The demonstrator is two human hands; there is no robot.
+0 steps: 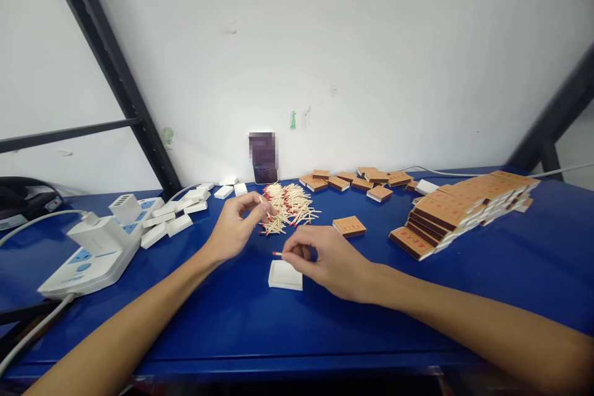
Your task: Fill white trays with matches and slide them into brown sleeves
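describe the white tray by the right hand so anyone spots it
On the blue table, find the match pile near the middle. Closer to the front edge, beside the right hand, lies a small white tray. Unlike the white pieces clustered at left, it sits alone.

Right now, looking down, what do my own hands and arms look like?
Your left hand and right hand wear no gloves. Both forearms are uncovered as far as they show, with no sleeve, watch or bracelet visible.
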